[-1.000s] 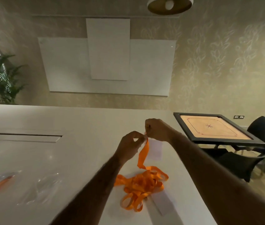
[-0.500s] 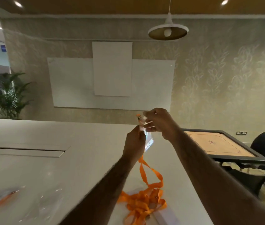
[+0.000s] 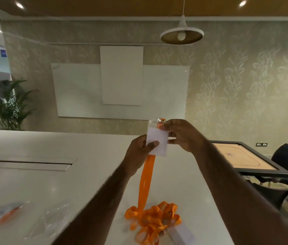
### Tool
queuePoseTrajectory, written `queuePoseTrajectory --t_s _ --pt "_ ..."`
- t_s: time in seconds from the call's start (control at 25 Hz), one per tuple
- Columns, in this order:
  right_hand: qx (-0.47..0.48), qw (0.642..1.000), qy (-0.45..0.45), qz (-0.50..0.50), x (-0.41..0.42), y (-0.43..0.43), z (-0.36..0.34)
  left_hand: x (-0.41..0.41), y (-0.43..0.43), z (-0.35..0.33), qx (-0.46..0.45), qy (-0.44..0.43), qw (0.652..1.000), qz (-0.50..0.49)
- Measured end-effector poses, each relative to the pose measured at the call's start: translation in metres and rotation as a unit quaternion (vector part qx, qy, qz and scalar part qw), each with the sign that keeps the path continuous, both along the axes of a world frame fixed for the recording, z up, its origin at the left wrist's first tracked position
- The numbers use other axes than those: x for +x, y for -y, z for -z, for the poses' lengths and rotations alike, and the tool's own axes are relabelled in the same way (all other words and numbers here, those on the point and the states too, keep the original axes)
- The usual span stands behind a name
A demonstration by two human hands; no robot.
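Attachment step: left hand [image 3: 139,149] pinches badge [image 3: 157,138], right hand [image 3: 182,135] pinches lanyard clip [image 3: 161,120] at its top edge (engagement unclear). Next, probably: confirm latch.

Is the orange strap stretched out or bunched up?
Both. The orange fabric strap hangs straight below the clear plastic pouch in the left hand and right hand; its rest lies bunched on the white table.

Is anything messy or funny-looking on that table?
Yes. The orange lanyards lie in a tangled heap on the white table, loops crossing every way. One strap runs up out of the heap to the badge holder that the left hand and right hand pinch. Nothing looks spilled or broken.
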State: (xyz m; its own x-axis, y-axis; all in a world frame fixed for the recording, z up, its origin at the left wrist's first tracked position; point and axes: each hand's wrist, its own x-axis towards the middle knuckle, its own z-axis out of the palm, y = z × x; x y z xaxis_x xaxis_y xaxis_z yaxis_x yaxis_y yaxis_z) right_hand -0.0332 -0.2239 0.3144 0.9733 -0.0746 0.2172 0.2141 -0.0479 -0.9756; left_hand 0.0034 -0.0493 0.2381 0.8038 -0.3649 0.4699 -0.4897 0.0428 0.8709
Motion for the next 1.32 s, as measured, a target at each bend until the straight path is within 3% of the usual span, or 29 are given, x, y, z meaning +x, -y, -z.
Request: queuePoseTrajectory --t_s 0.16,0.32,0.52,1.0,1.16,1.24,1.32 --pt "0.057 0.997 0.038 0.032 0.005 -0.001 -0.001 -0.004 0.001 0.012 0.031 -0.019 0.999 0.033" --pt "0.082 0.99 0.086 0.076 0.011 -0.009 0.005 -0.007 0.007 0.018 -0.003 -0.033 0.999 0.017" --pt "0.107 0.99 0.081 -0.033 0.014 -0.009 0.014 -0.005 0.008 0.011 -0.051 -0.004 0.998 -0.028" --pt "0.112 0.987 0.105 0.043 0.019 -0.012 0.011 -0.002 0.012 0.046 0.145 -0.017 0.989 0.011" --pt "0.132 0.99 0.04 -0.003 0.014 -0.01 0.011 0.014 0.011 0.042 0.161 -0.006 0.98 -0.116" --pt "0.133 0.991 0.0 -0.03 0.012 -0.007 0.011 0.025 0.006 0.033 0.135 0.024 0.967 -0.215" --pt "0.139 0.989 -0.031 -0.037 0.011 -0.004 0.013 0.03 0.003 0.021 0.079 -0.002 0.967 -0.242"
